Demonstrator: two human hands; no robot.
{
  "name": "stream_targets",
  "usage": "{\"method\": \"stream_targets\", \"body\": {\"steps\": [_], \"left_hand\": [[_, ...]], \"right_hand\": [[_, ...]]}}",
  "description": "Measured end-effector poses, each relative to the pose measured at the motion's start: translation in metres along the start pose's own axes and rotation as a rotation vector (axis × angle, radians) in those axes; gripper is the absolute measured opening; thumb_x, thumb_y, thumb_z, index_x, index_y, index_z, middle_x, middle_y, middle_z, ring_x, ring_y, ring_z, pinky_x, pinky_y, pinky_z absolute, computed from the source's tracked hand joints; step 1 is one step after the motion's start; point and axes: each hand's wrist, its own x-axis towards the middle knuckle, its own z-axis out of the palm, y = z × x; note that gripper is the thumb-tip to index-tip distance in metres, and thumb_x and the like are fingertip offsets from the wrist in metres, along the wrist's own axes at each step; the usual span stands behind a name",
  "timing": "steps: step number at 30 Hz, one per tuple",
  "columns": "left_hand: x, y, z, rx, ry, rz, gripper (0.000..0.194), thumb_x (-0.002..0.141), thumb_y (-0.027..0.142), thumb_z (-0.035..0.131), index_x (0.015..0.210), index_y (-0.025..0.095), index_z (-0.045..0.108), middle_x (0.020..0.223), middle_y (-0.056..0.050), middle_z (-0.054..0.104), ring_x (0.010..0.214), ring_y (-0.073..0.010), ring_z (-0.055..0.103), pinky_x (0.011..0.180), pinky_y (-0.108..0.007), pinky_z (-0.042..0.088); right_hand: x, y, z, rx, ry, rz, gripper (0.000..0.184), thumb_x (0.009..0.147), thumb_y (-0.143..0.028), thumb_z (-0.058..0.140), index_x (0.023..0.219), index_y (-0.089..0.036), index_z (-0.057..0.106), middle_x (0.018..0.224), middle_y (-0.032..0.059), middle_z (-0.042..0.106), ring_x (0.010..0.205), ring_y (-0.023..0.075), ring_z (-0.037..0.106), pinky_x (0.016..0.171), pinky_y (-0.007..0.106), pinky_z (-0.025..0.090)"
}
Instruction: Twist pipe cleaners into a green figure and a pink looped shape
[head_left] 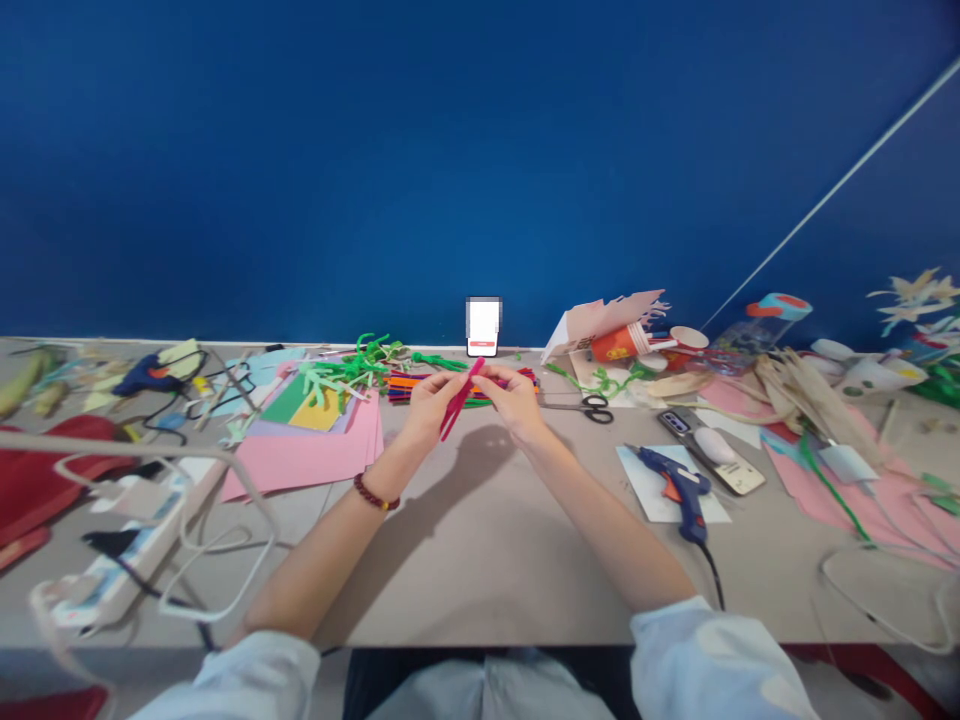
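Both my hands meet over the middle of the table, closed around magenta pipe cleaners (455, 408). My left hand (435, 400) grips them from the left, and their loose ends hang down beside its palm. The fingertips of my right hand (512, 398) pinch the upper end, close to the left fingers. How many stems are held I cannot tell. Behind my hands lies a bundle of coloured pipe cleaners (405, 386), partly hidden by them. Black-handled scissors (596, 408) rest just right of my right hand.
A lit phone (482, 327) stands against the blue wall. Pink paper sheets (300, 462) and green pipe-cleaner pieces (367, 355) lie left. A blue glue gun (679, 485) sits on white paper at right, beside another phone (742, 476). A power strip (135, 550) with cables occupies the left front.
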Motion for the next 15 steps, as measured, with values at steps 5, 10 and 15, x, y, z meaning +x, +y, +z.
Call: {"method": "stream_targets", "body": {"steps": [5,10,15], "left_hand": [[-0.001,0.007,0.002,-0.078,-0.01,-0.143,0.029,0.049,0.034,0.083,0.062,0.016,0.065,0.058,0.001,0.062,0.053,-0.0078,0.054,0.053,-0.019,0.042],[-0.005,0.011,0.004,-0.111,-0.034,-0.25,0.03,0.051,0.033,0.082,0.068,0.015,0.064,0.058,0.001,0.061,0.054,-0.0095,0.056,0.051,-0.02,0.045],[-0.003,0.01,0.004,-0.105,-0.057,-0.249,0.032,0.051,0.034,0.081,0.069,0.015,0.063,0.058,0.0,0.059,0.052,-0.009,0.053,0.044,-0.018,0.04]], "right_hand": [[-0.001,-0.004,0.001,-0.014,-0.003,0.027,0.021,0.06,-0.033,0.074,0.074,-0.017,0.069,0.078,0.0025,0.065,0.072,0.0158,0.058,0.064,0.027,0.046],[-0.002,-0.008,0.001,0.011,-0.026,0.06,0.024,0.059,-0.035,0.075,0.073,-0.016,0.069,0.076,0.002,0.063,0.07,0.0148,0.056,0.057,0.025,0.042],[0.0,-0.009,0.0,0.016,-0.01,0.103,0.03,0.055,-0.039,0.076,0.073,-0.016,0.068,0.069,-0.0001,0.06,0.061,0.0114,0.05,0.049,0.022,0.035]]}}
